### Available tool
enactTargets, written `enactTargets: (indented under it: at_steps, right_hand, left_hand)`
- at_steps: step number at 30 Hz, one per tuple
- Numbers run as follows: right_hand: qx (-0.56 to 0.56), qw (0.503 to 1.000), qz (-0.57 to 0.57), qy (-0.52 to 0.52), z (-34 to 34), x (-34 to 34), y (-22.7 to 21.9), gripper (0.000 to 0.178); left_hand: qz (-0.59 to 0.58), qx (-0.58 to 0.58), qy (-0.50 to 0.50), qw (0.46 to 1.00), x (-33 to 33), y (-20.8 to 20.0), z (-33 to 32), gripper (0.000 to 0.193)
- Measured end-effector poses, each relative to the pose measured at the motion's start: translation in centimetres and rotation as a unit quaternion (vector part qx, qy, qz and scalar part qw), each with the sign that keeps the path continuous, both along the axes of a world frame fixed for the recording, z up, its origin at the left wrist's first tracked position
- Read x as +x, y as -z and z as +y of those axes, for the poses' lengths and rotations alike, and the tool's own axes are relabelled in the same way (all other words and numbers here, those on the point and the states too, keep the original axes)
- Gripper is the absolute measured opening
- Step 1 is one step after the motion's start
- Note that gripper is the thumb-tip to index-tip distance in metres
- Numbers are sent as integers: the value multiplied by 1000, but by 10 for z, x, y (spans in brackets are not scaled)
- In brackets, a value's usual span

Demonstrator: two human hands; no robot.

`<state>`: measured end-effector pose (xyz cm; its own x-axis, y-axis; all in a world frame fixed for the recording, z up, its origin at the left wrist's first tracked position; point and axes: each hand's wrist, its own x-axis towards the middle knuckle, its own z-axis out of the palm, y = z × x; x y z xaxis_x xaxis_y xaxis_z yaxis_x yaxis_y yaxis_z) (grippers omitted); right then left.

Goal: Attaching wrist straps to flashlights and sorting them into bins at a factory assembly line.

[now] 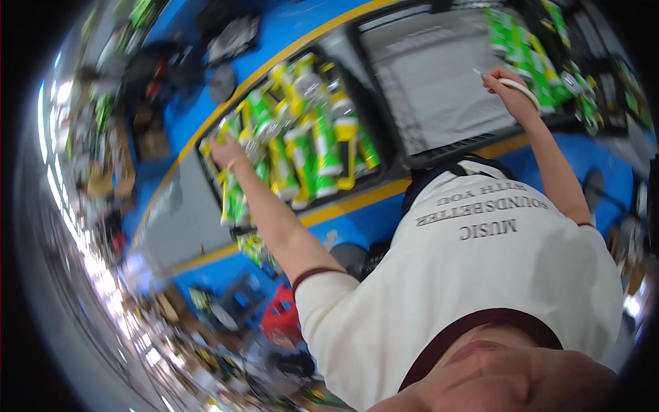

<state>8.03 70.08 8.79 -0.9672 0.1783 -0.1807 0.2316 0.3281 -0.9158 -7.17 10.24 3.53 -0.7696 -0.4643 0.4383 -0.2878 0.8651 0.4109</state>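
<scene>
My left hand [226,152] reaches down at the left end of a black crate [386,147] full of green-and-yellow tube-shaped packs [298,141], several with clear ends. Its fingers are among the packs at that end, but blur hides whether they grip one. My right hand [509,95] is closed above a second black crate [374,62], beside more green-and-yellow packs [539,65] at its right end. From its fingertips a thin, white, stick-like thing [476,71] pokes out; its kind is unclear. A pale bangle [519,88] circles the right wrist.
Grey sheeting [429,82] lies in the second crate, left of its packs. Both crates stand on a grey surface [182,216] edged with yellow, above a blue floor [274,17]. Behind me to the left are a red container [281,316] and cluttered boxes.
</scene>
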Motion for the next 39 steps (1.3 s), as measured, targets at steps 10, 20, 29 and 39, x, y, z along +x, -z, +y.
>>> enactTargets:
  at_steps: [10,20,29,39]
  right_hand:
    - [-25,959,-7,283,162,90,-5,25]
    - [-107,947,-35,300,176,123,-14,20]
    - [-390,919,-24,50,145,62,-40,13]
    - [-291,939,-38,-178,37,13,-68,15]
  left_hand:
    - [-208,333,583,711,93,50,577,22]
    - [-440,530,343,638,147,91,750,49]
    - [-224,593,539,554,138,-20,583,56]
    - [-82,673,490,547,149,-76,472,54]
